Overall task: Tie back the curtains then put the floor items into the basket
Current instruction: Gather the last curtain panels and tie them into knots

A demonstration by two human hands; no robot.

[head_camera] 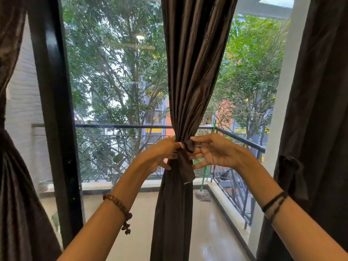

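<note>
A dark brown curtain hangs in the middle of the glass door, gathered at railing height by a brown tie-back strip. My left hand pinches the tie at the knot from the left. From the right, my right hand pinches the knot between thumb and forefinger, its other fingers spread. One loose end of the tie hangs down over the curtain. A second curtain on the right wears a tied strip. A third curtain on the left is gathered too. No floor items or basket are in view.
A black door frame stands upright left of centre. Behind the glass lies a balcony with a metal railing and a mop with a green handle leaning in its corner. A white pillar stands on the right.
</note>
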